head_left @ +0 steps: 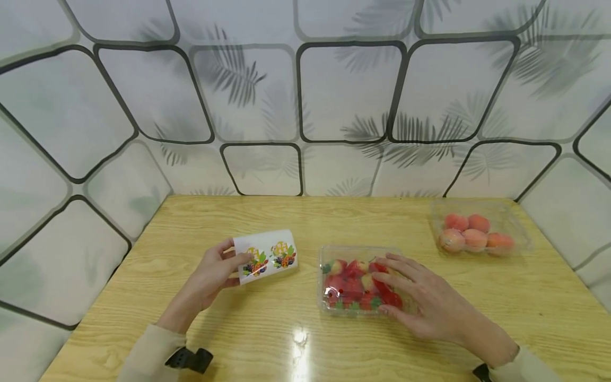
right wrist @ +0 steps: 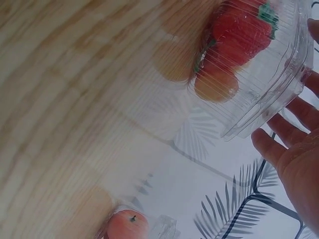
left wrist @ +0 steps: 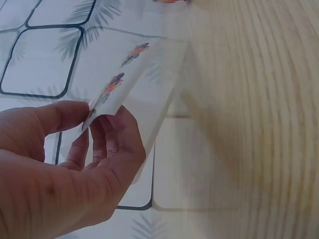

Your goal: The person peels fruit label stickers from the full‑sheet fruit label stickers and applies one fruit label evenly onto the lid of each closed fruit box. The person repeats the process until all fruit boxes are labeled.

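My left hand (head_left: 213,273) pinches a white sheet of stickers (head_left: 265,255) printed with colourful fruit labels, its thumb on the printed face and fingers behind. In the left wrist view the sheet (left wrist: 117,92) curves slightly and is held above the table. To the right, a clear plastic box (head_left: 326,310) of strawberries (head_left: 353,286) rests on the table with its lid down. Over the box's right side lies my right hand (head_left: 425,297), its fingers spread and touching the lid. The right wrist view shows those fingers (right wrist: 286,132) extended along the box's rim.
A second clear box (head_left: 522,228) holding several peach-like fruits (head_left: 474,239) stands at the back right of the wooden table (head_left: 363,217). Behind the table rises a patterned wall covering (head_left: 350,95). A dark strap (head_left: 183,358) is around the left wrist.
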`<act>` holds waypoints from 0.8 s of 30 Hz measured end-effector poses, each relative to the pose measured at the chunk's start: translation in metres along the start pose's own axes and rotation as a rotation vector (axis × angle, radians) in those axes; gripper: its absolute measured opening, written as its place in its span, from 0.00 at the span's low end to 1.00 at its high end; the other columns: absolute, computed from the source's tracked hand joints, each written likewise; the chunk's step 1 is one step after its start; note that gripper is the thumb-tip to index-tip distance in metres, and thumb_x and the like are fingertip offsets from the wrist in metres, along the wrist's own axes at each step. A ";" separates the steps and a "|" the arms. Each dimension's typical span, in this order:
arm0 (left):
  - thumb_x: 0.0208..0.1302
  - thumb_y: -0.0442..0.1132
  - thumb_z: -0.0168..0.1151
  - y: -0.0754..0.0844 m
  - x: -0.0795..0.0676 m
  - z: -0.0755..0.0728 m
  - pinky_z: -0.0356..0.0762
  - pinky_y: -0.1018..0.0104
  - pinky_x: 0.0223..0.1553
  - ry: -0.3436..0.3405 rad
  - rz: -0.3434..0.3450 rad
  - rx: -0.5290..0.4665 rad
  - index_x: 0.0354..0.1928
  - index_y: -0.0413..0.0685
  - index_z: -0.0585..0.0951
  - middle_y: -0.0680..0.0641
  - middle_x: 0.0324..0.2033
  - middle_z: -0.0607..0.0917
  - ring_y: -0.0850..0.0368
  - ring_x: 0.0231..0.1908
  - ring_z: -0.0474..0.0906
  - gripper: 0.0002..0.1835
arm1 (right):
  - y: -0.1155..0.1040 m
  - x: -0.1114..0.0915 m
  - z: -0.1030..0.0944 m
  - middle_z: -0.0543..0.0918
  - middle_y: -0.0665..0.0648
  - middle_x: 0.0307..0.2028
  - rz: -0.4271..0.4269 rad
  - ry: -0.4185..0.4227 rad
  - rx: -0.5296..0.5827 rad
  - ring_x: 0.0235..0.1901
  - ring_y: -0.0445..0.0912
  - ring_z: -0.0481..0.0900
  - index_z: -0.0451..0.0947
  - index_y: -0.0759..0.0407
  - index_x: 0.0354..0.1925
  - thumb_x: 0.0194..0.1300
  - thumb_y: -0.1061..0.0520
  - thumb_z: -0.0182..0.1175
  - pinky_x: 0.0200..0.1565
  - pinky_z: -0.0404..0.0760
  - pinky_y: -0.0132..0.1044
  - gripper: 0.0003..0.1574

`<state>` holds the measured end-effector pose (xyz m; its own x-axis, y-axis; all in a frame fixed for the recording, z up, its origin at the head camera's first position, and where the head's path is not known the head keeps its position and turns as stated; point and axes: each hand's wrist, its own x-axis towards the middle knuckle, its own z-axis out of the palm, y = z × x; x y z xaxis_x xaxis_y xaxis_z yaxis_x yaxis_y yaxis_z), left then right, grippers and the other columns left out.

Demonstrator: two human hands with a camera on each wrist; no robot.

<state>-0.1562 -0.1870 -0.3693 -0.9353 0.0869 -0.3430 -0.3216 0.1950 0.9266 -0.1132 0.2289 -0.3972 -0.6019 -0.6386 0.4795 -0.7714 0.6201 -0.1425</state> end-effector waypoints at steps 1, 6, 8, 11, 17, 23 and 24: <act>0.74 0.41 0.60 0.001 -0.001 0.000 0.84 0.60 0.41 -0.007 0.003 -0.008 0.69 0.42 0.68 0.47 0.48 0.83 0.57 0.42 0.84 0.25 | 0.000 0.000 0.000 0.79 0.57 0.65 -0.001 0.000 -0.002 0.65 0.59 0.75 0.81 0.49 0.62 0.64 0.39 0.70 0.52 0.83 0.62 0.32; 0.74 0.42 0.61 0.006 -0.005 0.001 0.85 0.61 0.42 -0.046 0.021 -0.051 0.69 0.42 0.68 0.48 0.49 0.83 0.57 0.43 0.84 0.27 | -0.001 0.000 0.000 0.79 0.57 0.65 0.000 -0.007 -0.003 0.65 0.59 0.76 0.81 0.50 0.62 0.64 0.39 0.69 0.52 0.83 0.62 0.32; 0.74 0.42 0.61 0.009 -0.007 0.002 0.85 0.61 0.42 -0.065 0.028 -0.073 0.70 0.42 0.68 0.49 0.49 0.83 0.57 0.44 0.84 0.27 | -0.001 0.000 0.000 0.79 0.57 0.65 0.002 -0.013 -0.002 0.65 0.59 0.76 0.81 0.50 0.62 0.65 0.39 0.69 0.52 0.83 0.62 0.32; 0.74 0.42 0.62 0.011 -0.009 0.003 0.85 0.61 0.44 -0.102 0.035 -0.112 0.70 0.41 0.67 0.49 0.49 0.84 0.57 0.45 0.85 0.28 | -0.002 0.000 0.000 0.80 0.57 0.65 0.004 -0.018 -0.004 0.65 0.59 0.76 0.81 0.50 0.61 0.65 0.39 0.69 0.52 0.83 0.62 0.32; 0.74 0.41 0.61 0.016 -0.015 0.008 0.86 0.60 0.46 -0.176 0.055 -0.168 0.70 0.39 0.65 0.49 0.49 0.84 0.56 0.47 0.85 0.28 | -0.002 0.000 0.000 0.80 0.57 0.64 -0.002 -0.011 -0.008 0.64 0.58 0.76 0.81 0.50 0.62 0.64 0.38 0.69 0.52 0.83 0.62 0.32; 0.74 0.39 0.61 0.017 -0.019 0.013 0.85 0.62 0.44 -0.233 0.066 -0.196 0.69 0.38 0.66 0.50 0.48 0.85 0.56 0.47 0.86 0.27 | -0.003 0.000 0.000 0.80 0.56 0.64 -0.010 0.013 -0.018 0.64 0.57 0.76 0.81 0.49 0.62 0.64 0.38 0.69 0.54 0.83 0.56 0.32; 0.74 0.39 0.61 0.016 -0.019 0.014 0.85 0.62 0.45 -0.241 0.067 -0.195 0.69 0.38 0.67 0.50 0.48 0.86 0.56 0.47 0.86 0.27 | -0.003 0.000 0.000 0.80 0.56 0.65 -0.011 0.016 -0.020 0.64 0.57 0.76 0.81 0.49 0.62 0.65 0.37 0.69 0.56 0.83 0.54 0.32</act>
<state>-0.1417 -0.1715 -0.3500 -0.9010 0.3265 -0.2857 -0.3050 -0.0082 0.9523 -0.1109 0.2270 -0.3973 -0.5896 -0.6382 0.4950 -0.7738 0.6220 -0.1197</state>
